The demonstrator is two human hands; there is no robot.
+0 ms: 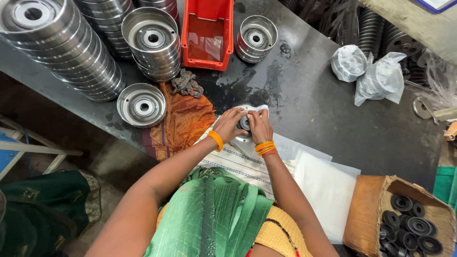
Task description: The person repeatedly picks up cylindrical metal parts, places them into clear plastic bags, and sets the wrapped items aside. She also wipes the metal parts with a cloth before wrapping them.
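While bent inward, both hands (245,124) apparently clasp dark round part (245,123).

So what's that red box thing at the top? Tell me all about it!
The red plastic bin is an open-topped tray with tall walls and a glossy floor, and looks empty. It sits upright on the dark worktable at the far edge, between a stack of metal pulleys and a smaller pulley stack. Neither hand touches it.
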